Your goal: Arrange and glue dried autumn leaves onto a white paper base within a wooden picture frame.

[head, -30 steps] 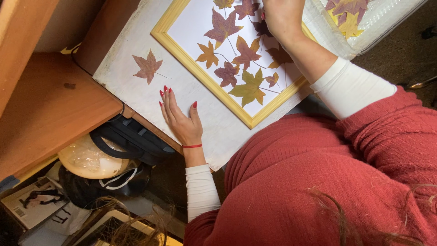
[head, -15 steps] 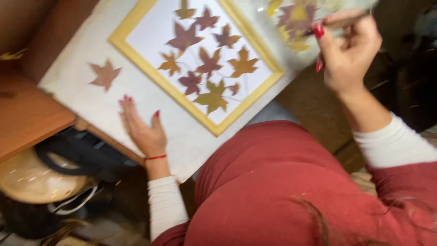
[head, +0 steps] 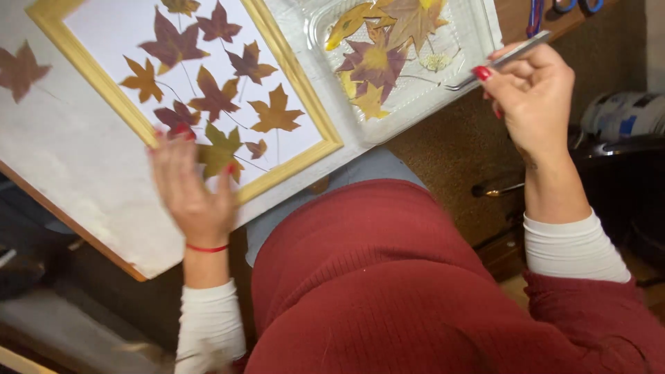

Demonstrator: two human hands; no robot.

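Observation:
A yellow wooden frame (head: 298,83) lies on a white sheet (head: 76,173), with several pressed red, orange and green leaves laid inside it. My left hand (head: 188,187) rests flat and blurred on the frame's near edge, fingers spread over a green leaf (head: 220,149). My right hand (head: 530,97) is raised at the right and pinches metal tweezers (head: 499,61), whose tips point toward a clear plastic tray (head: 471,41) holding more pressed leaves (head: 377,59). A single reddish leaf (head: 21,69) lies loose on the sheet at far left.
The sheet lies on a wooden board whose edge (head: 69,225) runs along the lower left. Cans (head: 623,114) stand at the right beside a dark object. Scissor handles (head: 561,7) show at the top right. My red sweater fills the lower middle.
My left hand moved from the bare sheet up onto the frame's edge. My right hand with the tweezers moved away from the frame toward the leaf tray. The view shifted right.

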